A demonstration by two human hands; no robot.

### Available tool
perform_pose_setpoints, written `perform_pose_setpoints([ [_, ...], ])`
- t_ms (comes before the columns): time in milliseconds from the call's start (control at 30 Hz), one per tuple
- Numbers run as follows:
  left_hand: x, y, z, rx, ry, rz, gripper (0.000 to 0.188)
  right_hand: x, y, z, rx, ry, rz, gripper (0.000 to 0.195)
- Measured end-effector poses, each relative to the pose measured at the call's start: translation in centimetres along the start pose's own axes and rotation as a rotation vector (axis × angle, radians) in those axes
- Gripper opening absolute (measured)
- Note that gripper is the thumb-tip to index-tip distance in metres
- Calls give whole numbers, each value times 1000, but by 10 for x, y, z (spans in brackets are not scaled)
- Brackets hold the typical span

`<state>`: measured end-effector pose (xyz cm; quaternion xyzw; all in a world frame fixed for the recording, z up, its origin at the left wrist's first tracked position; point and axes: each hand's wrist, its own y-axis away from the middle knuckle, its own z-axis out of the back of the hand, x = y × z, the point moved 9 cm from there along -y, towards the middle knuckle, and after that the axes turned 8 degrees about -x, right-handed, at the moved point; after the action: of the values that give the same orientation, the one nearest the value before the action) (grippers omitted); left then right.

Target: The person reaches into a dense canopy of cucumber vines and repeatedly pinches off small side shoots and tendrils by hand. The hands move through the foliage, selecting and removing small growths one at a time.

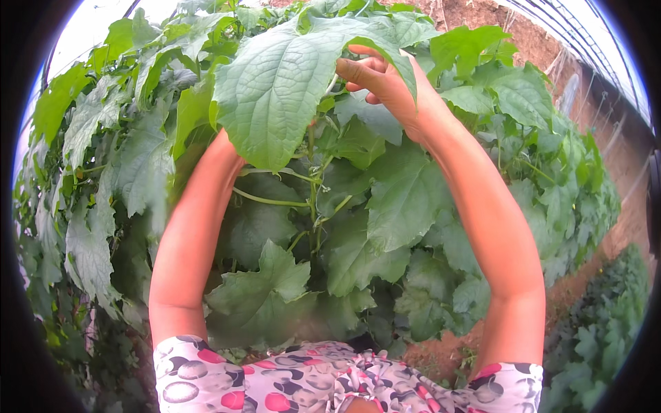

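Observation:
A large, broad green leaf [273, 88] of a climbing vine hangs in front of my raised arms. It hides nearly all of my left hand; the left forearm [199, 206] goes up behind its lower left edge. My right hand [382, 82] is at the leaf's right side, thumb towards the left and fingers curled, partly covered by the leaf's edge. A pale thin stem or string [332, 85] shows beside the right thumb; whether the fingers grip it is unclear. Below the leaf, an upright green vine stem [312, 196] carries side stalks and tendrils between my forearms.
Dense foliage [124, 149] spreads to the left, with more leaves [552, 201] to the right. An earthen wall [542, 41] and the curved bars of a greenhouse frame [573, 31] stand at the upper right. Low plants [599, 330] grow at the lower right beside bare soil [439, 356].

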<state>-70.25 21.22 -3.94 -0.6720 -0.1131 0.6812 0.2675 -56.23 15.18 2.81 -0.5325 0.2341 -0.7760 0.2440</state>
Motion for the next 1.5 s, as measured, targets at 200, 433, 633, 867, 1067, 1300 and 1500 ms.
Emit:
perform_pose_setpoints([
  [200,2,13,9,0,-8,8,18,-1,-17,-18,23,-132,84,40],
  [433,-15,24,28,-63,-12,40,19,26,24,-9,-65,647,330,16],
  [633,-12,18,41,-117,-11,-19,20,40,96,-51,235,675,450,10],
  [867,-17,24,32,-81,260,35,20,36,89,-52,379,549,353,26],
  [1067,-35,35,11,-71,301,-54,28,33,29,-15,32,147,-21,24],
  [1300,-18,29,2,13,385,12,27,26,11,7,-118,-64,-98,21],
  [1500,-5,14,7,-154,-55,-14,18,148,-35,100,-542,-287,386,22],
])
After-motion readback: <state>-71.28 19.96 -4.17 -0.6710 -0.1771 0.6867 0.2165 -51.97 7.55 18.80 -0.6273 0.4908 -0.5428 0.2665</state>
